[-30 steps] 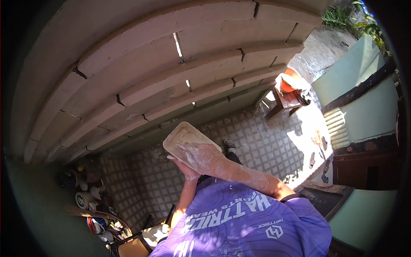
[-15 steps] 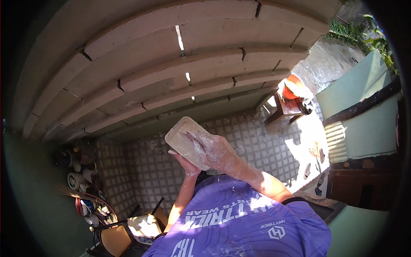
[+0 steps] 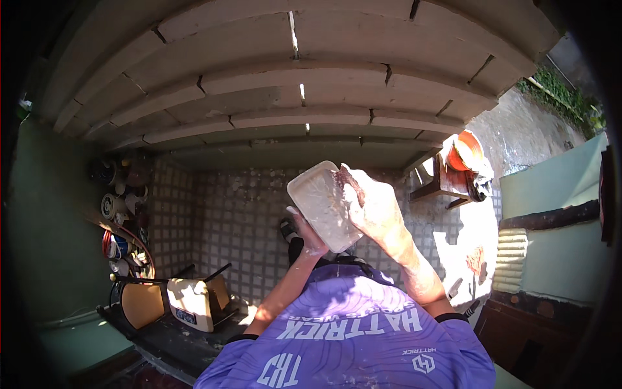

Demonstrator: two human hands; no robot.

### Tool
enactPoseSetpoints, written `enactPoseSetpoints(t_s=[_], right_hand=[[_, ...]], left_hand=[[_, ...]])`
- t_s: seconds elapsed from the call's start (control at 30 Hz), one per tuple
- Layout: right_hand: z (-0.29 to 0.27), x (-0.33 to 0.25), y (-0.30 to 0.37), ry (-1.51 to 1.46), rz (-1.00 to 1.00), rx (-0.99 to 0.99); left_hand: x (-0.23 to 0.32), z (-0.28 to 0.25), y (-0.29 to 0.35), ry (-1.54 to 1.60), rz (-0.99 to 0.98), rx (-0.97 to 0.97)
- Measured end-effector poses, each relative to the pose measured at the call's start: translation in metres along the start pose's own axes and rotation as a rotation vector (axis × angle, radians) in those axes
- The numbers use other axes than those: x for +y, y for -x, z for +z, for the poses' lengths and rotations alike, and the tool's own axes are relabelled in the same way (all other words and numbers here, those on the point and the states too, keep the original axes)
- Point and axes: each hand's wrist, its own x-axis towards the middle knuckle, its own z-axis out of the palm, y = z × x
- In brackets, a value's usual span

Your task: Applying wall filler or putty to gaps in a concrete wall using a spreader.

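Between the person's two hands, a shallow container (image 3: 308,174) is sitting askew, its long sides slanting down to the right. Left hand (image 3: 310,235) is supporting it at the lower left side, fingers stretching along the wall, palm partly hiding beneath. Right hand (image 3: 377,206) is reaching over the right rim, fingers bunching together; whether they are pinching anything, cannot tell. This hand is blocking the container's right edge. Right of the container, a wooden stool (image 3: 433,187) is bearing an orange basin (image 3: 464,154); to its lower left, a chair (image 3: 142,306) is standing beside a pale boxy object (image 3: 191,299). Container: whitish, rectangular, rounded corners; pale residue is coating its inside. Checkered floor tiles (image 3: 240,227) are showing below it.
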Motion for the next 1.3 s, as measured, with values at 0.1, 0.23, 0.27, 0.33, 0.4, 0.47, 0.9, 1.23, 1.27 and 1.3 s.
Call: enactPoseSetpoints(t_s=[0.1, 0.23, 0.27, 0.33, 0.4, 0.47, 0.9, 1.23, 1.27, 1.3], right_hand=[[0.006, 0.031, 0.012, 0.077, -0.031, -0.008], [0.016, 0.023, 0.022, 0.029, -0.105, 0.064], [0.015, 0.016, 0.023, -0.071, -0.067, 0.089], [0.021, 0.027, 0.023, -0.001, -0.136, 0.014], [0.027, 0.035, 0.016, 0.164, -0.216, -0.034], [0.018, 0.022, 0.017, 0.033, -0.134, 0.047], [0.055, -0.001, 0.026, -0.154, -0.107, 0.074], [0.113, -0.028, -0.049, -0.013, -0.035, 0.057], [0.121, -0.031, -0.055, -0.011, -0.057, 0.07], [0.13, -0.035, -0.058, -0.01, -0.075, 0.081]], left_hand=[[-0.015, 0.01, 0.005, -0.093, 0.097, 0.072], [-0.023, 0.005, 0.012, -0.026, 0.104, 0.137], [-0.022, 0.008, 0.012, -0.046, 0.131, 0.185], [-0.026, 0.01, 0.015, -0.033, 0.138, 0.186], [-0.023, 0.006, 0.015, -0.012, 0.137, 0.142], [-0.018, 0.002, 0.017, 0.033, 0.153, 0.121], [0.027, -0.047, 0.026, 0.041, 0.041, 0.204], [0.118, -0.05, -0.013, -0.049, 0.053, 0.154], [0.127, -0.053, -0.015, -0.047, 0.058, 0.125], [0.135, -0.057, -0.016, -0.052, 0.035, 0.124]])
